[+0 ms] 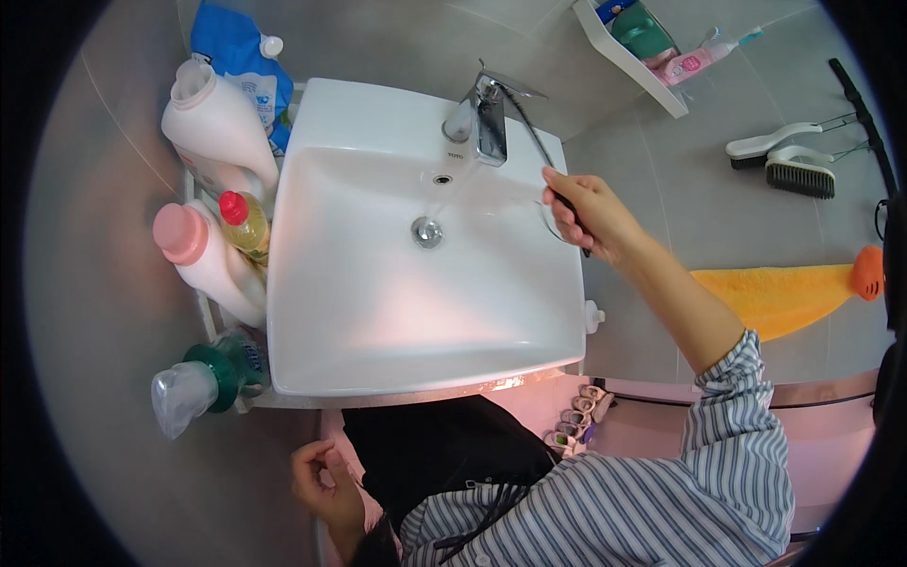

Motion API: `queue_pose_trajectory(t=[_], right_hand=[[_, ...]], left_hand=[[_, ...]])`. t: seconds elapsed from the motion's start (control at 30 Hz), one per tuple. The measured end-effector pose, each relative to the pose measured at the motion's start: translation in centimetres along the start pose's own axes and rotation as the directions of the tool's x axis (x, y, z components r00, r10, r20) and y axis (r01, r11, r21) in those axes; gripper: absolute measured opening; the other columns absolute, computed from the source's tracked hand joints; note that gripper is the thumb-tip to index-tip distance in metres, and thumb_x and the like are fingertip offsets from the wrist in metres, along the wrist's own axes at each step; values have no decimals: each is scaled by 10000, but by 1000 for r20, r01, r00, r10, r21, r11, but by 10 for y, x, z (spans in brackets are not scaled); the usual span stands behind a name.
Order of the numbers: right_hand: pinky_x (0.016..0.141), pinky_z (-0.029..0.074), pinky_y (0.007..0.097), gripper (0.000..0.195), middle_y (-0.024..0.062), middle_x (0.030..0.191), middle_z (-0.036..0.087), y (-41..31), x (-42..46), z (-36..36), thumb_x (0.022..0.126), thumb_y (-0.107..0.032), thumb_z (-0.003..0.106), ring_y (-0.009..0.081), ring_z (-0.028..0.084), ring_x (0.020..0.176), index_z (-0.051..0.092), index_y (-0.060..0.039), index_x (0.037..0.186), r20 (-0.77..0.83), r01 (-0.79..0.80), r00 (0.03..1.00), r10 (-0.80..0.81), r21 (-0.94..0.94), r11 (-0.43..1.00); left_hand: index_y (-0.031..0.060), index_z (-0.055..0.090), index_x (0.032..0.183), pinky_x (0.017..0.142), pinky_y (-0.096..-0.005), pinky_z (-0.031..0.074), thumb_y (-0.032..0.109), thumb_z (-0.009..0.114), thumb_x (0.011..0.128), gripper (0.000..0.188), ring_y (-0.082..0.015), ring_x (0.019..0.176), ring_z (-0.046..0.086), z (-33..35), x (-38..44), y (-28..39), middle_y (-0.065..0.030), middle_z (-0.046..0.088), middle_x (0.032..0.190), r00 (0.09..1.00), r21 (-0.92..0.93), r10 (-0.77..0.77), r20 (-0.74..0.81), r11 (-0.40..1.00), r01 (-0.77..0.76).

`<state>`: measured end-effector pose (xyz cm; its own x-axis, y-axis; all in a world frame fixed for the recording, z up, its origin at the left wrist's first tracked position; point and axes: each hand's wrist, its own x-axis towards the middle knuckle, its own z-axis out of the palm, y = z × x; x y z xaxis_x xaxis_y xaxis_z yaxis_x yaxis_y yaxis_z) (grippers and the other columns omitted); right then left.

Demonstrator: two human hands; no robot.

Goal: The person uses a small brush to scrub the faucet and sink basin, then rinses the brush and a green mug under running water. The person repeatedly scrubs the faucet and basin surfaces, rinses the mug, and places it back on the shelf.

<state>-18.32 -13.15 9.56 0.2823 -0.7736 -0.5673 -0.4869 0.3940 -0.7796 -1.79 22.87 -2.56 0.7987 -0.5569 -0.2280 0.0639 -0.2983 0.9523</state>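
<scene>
My right hand (584,212), at the right side of the white washbasin (425,305), grips the dark handle of a slender brush (528,124). The brush's thin far end reaches up to the chrome faucet (490,117), touching or just over its top; which of the two I cannot tell. A thin curved line, perhaps a wire loop, shows beside my fingers. My left hand (329,482) hangs below the basin's front edge at the lower left, fingers curled, with nothing visible in it. The metal drain stopper (427,232) sits in the basin.
Left of the basin stand a white jug (220,127), a blue refill pouch (237,42), a pink-capped bottle (220,262), a red-capped bottle (246,227) and a green bottle (237,361). Two brushes (801,177) and a yellow towel (779,298) hang right, below a wall shelf (631,64).
</scene>
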Motion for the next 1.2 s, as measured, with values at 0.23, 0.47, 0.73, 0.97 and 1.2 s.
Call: queue_pose_trajectory(t=[0.23,0.47,0.73,0.97,1.2], right_hand=[[357,264,235,422,-57,511,312,20,1,-38,993,-414,376,66,303,387,493,-64,786,38,27,999,-32,130,991],[359,242,218,387,-62,512,287,-3,28,10,1017,-346,281,64,253,403,449,-56,822,181,-80,983,-43,623,778],[435,355,279,374,-10,539,347,-23,31,44,1017,-304,250,122,336,448,423,-48,806,231,-177,973,-24,806,565],[525,511,382,366,78,577,440,-17,43,69,998,-182,189,220,451,471,435,-13,785,155,-95,986,-59,817,569],[513,475,358,350,68,571,428,-22,57,45,996,-199,226,209,451,482,449,-22,793,141,-79,987,-73,832,549]], left_hand=[[34,569,948,560,-212,382,233,577,923,201,-75,640,497,1,-1,16,-19,530,758,989,156,129,76,978,-139],[22,559,934,491,-181,343,232,575,928,211,-41,566,454,17,5,38,0,513,684,941,134,319,116,933,-333],[17,545,950,485,-168,324,213,564,937,197,-31,554,436,26,0,46,5,510,683,936,131,330,121,930,-344],[4,567,915,548,-208,404,153,577,911,149,-76,594,510,26,-5,61,-13,535,675,953,143,284,103,944,-297],[5,563,923,532,-191,392,145,577,913,141,-66,584,501,28,-6,72,-11,535,687,945,154,294,140,937,-314]])
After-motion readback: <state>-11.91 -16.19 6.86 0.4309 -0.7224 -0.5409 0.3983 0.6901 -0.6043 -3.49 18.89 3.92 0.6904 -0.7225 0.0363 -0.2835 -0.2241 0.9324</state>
